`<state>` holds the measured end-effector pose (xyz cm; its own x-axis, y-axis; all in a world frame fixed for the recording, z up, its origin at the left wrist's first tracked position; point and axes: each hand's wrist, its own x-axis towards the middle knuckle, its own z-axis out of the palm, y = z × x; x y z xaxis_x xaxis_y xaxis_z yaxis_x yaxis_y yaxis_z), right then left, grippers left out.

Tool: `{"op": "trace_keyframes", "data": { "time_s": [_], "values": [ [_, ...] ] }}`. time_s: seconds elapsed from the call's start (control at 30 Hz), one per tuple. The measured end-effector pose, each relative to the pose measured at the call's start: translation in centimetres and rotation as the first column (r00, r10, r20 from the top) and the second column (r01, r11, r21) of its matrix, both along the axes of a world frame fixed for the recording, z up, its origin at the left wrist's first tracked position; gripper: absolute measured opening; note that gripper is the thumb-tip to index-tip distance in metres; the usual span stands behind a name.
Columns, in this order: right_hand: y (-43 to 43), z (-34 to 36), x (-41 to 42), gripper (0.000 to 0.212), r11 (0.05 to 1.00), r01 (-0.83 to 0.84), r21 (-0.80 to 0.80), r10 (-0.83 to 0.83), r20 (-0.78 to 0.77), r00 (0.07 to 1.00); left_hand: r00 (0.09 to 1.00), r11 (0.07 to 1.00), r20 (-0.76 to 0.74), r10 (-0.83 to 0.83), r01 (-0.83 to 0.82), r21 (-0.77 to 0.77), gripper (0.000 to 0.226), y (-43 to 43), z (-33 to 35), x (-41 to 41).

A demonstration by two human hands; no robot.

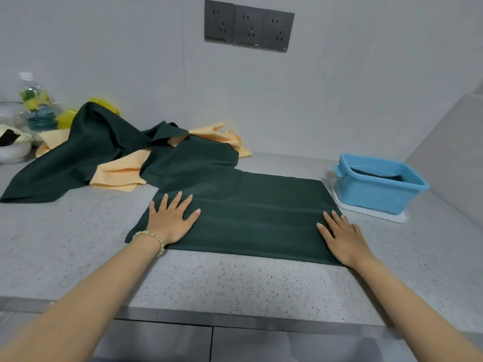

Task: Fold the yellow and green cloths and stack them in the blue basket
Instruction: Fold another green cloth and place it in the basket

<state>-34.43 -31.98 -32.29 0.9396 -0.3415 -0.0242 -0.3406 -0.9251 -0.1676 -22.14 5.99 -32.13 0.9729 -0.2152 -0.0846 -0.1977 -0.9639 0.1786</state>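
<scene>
A dark green cloth lies spread flat on the speckled grey counter in front of me. My left hand rests palm down on its left end, fingers spread. Pressed flat on the cloth's right end is my right hand. Behind, at the left, a heap of loose green cloths is mixed with pale yellow cloths. The blue basket stands at the right on a white tray, with a folded dark green cloth inside it.
A clear plastic bottle and a white bowl stand at the far left by the wall. Three dark wall sockets are above. The counter's front edge runs below my forearms. A side wall rises at the right.
</scene>
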Motion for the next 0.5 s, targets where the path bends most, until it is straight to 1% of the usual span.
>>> {"op": "trace_keyframes", "data": {
  "time_s": [0.07,0.1,0.17,0.23,0.3,0.37,0.4,0.5],
  "values": [
    [0.2,0.4,0.5,0.059,0.999,-0.031,0.020,0.031,0.016,0.999,0.999,1.000,-0.036,-0.007,0.007,-0.013,0.065,-0.2,0.5,0.4],
    [0.4,0.8,1.0,0.058,0.996,-0.064,0.055,0.062,0.036,0.997,1.000,0.999,-0.007,-0.021,0.020,-0.025,0.064,-0.5,0.9,0.8],
    [1.0,1.9,3.1,0.056,0.973,-0.151,0.175,0.136,0.092,0.986,0.989,0.995,0.121,-0.083,0.088,-0.040,0.062,-2.0,2.0,2.0],
    [1.7,3.0,5.8,0.055,0.939,-0.249,0.238,0.224,0.130,0.966,0.969,0.981,0.174,-0.178,0.188,-0.042,0.060,-4.0,3.4,3.6],
    [1.9,4.0,9.1,0.055,0.920,-0.308,0.245,0.280,0.140,0.950,0.952,0.962,0.143,-0.271,0.272,0.012,0.059,-5.9,4.4,5.8],
    [1.6,4.6,12.5,0.056,0.912,-0.307,0.272,0.281,0.132,0.951,0.945,0.949,0.096,-0.314,0.308,0.065,0.059,-7.2,4.8,8.3],
    [1.2,4.8,14.3,0.055,0.916,-0.292,0.276,0.268,0.124,0.955,0.945,0.948,0.077,-0.316,0.312,0.065,0.059,-7.8,4.9,9.7],
    [-0.6,4.7,18.0,0.055,0.954,-0.235,0.188,0.225,0.073,0.972,0.949,0.949,0.049,-0.311,0.308,0.060,0.060,-8.6,4.2,13.0]
  ]
}}
